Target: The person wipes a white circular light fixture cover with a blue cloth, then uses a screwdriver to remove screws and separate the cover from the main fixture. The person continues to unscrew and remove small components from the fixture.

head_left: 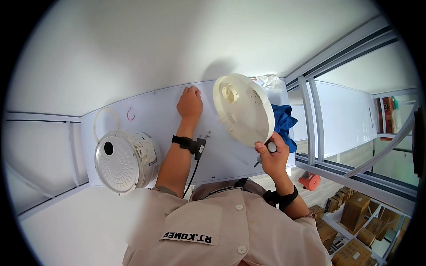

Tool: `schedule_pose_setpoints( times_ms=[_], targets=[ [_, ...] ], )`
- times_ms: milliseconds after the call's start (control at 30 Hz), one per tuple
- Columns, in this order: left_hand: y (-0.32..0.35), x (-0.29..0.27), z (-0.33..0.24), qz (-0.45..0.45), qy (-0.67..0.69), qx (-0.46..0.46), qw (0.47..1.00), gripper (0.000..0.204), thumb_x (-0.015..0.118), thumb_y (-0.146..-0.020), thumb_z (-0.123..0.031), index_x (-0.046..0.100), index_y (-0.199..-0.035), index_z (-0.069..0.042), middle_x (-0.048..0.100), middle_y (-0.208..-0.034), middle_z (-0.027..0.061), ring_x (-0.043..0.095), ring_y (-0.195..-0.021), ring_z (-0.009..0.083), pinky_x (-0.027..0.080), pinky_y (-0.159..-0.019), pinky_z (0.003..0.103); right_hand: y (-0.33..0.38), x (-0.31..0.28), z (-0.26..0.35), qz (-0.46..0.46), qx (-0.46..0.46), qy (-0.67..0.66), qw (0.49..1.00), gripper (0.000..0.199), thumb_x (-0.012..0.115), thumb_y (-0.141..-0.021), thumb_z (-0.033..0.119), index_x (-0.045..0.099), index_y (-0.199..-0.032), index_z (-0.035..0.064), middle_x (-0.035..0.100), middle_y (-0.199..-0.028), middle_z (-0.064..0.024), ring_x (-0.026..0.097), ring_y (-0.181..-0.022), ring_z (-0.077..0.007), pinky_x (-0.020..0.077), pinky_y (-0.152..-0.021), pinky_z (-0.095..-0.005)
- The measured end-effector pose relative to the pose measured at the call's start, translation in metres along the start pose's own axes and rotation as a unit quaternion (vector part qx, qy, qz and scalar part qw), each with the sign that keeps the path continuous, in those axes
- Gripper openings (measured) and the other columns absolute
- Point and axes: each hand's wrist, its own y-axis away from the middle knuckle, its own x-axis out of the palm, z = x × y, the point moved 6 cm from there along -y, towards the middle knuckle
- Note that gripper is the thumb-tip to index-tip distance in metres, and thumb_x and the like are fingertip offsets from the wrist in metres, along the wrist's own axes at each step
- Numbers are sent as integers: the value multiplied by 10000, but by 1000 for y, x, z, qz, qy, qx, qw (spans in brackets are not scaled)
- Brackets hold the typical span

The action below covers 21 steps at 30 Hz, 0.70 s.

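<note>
My right hand (pixel 271 158) grips the rim of a white round plastic cover (pixel 243 108) and holds it up on edge above the white table (pixel 155 111). A screwdriver with a pale grey handle (pixel 269 149) is pinched in the same hand. My left hand (pixel 190 103) rests as a closed fist on the table, farther out and to the left of the cover. I cannot see anything in it. A few small dark screws (pixel 206 133) lie on the table beside my left wrist. Both wrists wear black bands.
A white cylindrical appliance body (pixel 126 162) lies on its side at the table's left, with a white ring (pixel 105 124) and a red hook (pixel 130 114) behind it. Blue cloth (pixel 284 126) and a plastic bag (pixel 270 82) sit behind the cover. Metal frame rails (pixel 310 119), a red object (pixel 309 181) and cardboard boxes (pixel 355 213) are at right.
</note>
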Motion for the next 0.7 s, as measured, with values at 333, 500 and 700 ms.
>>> schedule_pose_setpoints(
  times_ms=[333, 500, 700],
  targets=[
    [4, -13, -2, -19, 11, -19, 1000, 177, 619, -1038, -272, 657, -1133, -128, 677, -1145, 84, 704, -979, 342, 572, -795, 487, -7, 3, 8, 1, -29, -2, 1000, 400, 854, -932, 163, 701, -1267, 9, 705, -829, 2, 571, -716, -52, 469, -664, -219],
    [12, -7, 3, 19, -8, -6, 1000, 174, 608, -1037, -255, 678, -1065, -97, 697, -1105, 102, 703, -946, 349, 567, -797, 483, -14, 7, 12, 17, -32, 8, 999, 394, 849, -934, 162, 699, -1264, 6, 698, -834, 1, 568, -720, -53, 465, -665, -220],
    [72, -13, 5, 77, 115, 59, 989, 171, 641, -1007, -199, 710, -1136, -111, 729, -1074, 77, 709, -987, 309, 567, -836, 432, -20, 20, 9, 26, -40, 0, 999, 360, 843, -935, 151, 705, -1233, 4, 689, -835, -4, 573, -722, -64, 468, -670, -227]
  ],
)
